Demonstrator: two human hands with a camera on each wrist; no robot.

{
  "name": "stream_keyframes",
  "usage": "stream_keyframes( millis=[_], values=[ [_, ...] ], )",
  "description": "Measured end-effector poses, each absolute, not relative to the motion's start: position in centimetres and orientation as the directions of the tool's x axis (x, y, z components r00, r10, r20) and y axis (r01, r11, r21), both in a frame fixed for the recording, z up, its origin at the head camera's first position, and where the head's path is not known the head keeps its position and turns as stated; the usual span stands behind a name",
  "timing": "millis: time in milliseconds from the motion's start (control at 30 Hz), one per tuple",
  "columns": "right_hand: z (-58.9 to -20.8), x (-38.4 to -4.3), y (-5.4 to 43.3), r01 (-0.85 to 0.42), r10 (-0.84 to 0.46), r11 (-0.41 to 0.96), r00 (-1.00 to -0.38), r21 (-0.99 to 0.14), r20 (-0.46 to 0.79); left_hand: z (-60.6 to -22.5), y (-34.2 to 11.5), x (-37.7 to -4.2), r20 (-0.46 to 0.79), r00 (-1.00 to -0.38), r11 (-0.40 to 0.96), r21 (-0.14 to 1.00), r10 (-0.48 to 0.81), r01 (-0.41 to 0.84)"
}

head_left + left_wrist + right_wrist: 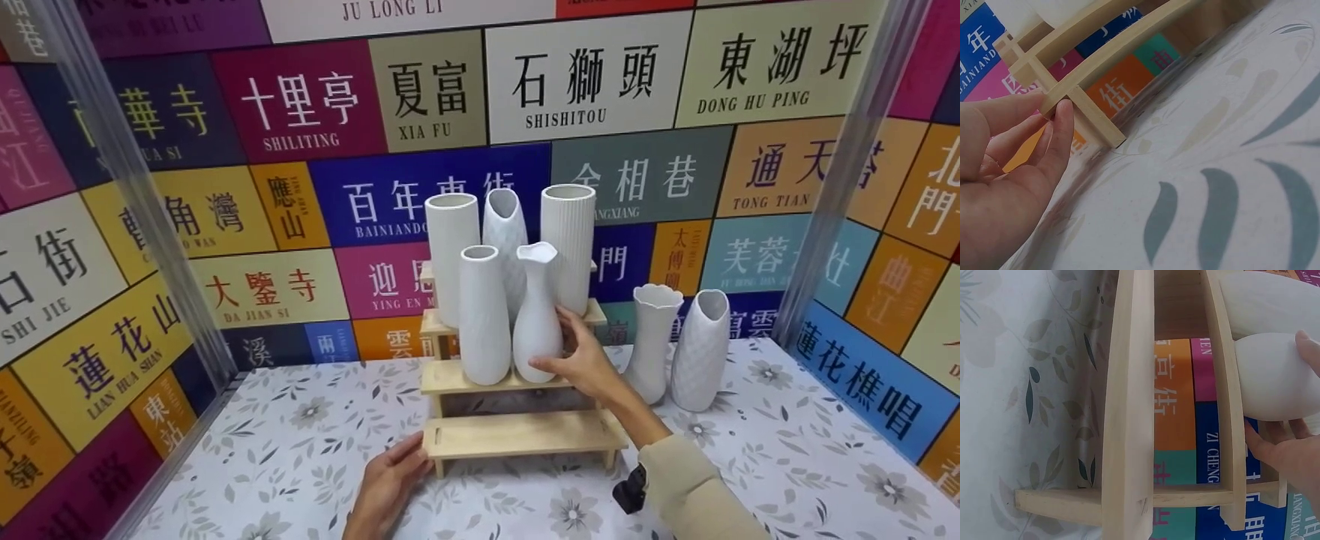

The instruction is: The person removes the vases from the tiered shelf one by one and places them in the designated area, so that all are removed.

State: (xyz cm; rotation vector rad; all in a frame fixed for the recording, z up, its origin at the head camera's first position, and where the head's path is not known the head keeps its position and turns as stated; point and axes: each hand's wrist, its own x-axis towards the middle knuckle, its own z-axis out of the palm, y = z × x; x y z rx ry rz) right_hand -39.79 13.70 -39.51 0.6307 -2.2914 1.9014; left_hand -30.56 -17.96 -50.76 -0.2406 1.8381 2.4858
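A white vase with a narrow neck and wavy rim stands on the second step of a wooden tiered stand. My right hand grips its rounded belly, thumb in front and fingers behind. In the right wrist view, that hand is partly cut off at the frame's edge. With thumb and fingers, my left hand pinches the left end of the lowest step; the left wrist view shows this hand at the step's corner. Just left of the held vase stands a smooth tapered vase.
Higher on the stand are a plain cylindrical vase, a slant-mouthed vase and a ribbed vase. A ruffled-rim vase and a diamond-patterned vase stand on the floral tablecloth at right. Behind is a colourful sign-covered wall.
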Motion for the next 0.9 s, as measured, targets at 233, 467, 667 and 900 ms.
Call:
stream_keyframes(
  millis=[233, 467, 667, 900],
  values=[
    [-39.7, -40.0, 13.3, -0.374, -0.241, 0.125, -0.910, -0.919, 0.337, -51.0, -18.1, -30.3, -0.117, -0.992, -0.317, 0.943, -0.045, -0.097],
    [-39.8, -40.1, 13.1, -0.399, -0.222, 0.100, -0.902, -0.912, 0.370, -50.9, -17.8, -30.4, -0.139, -0.988, -0.305, 0.946, -0.070, -0.111],
    [-39.6, -39.5, 13.4, -0.416, -0.190, 0.163, -0.903, -0.895, 0.385, -50.7, -17.6, -30.6, -0.181, -0.980, -0.277, 0.949, -0.085, -0.152],
    [-39.4, -38.4, 14.4, -0.418, -0.146, 0.268, -0.908, -0.868, 0.392, -50.6, -17.8, -30.8, -0.197, -0.977, -0.287, 0.943, -0.083, -0.165]
  ],
)
